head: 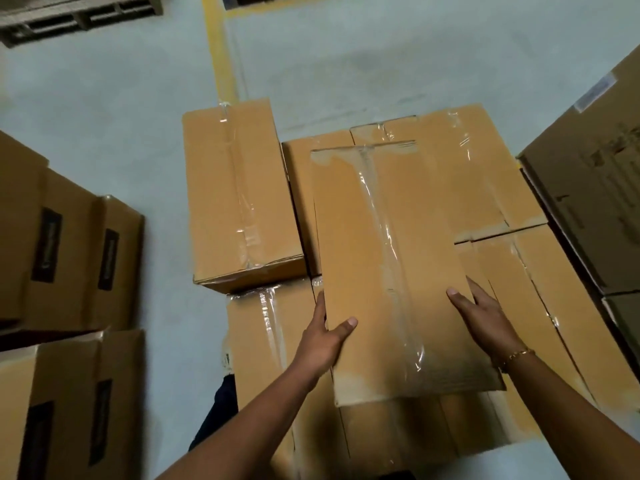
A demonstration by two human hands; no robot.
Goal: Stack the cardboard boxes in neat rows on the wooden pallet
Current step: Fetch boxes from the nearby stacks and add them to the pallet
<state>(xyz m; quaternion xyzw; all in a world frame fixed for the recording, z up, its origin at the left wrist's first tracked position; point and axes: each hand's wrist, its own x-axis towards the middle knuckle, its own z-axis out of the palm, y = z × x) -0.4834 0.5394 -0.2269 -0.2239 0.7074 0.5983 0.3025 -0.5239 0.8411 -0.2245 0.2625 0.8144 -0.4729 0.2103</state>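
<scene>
The left hand [325,337] and right hand [481,317] grip the box [388,271] by the two sides of its near end, thumbs on top. Its long axis runs straight away from the hands, over the stack [263,341]. Both hands are equally near. I cannot tell whether the box rests on the stack.

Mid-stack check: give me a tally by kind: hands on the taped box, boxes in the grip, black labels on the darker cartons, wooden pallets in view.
Hands: 2, left hand and right hand
Taped box in the grip: 1
Black labels: 4
Wooden pallet: 1
Total: 8
</scene>
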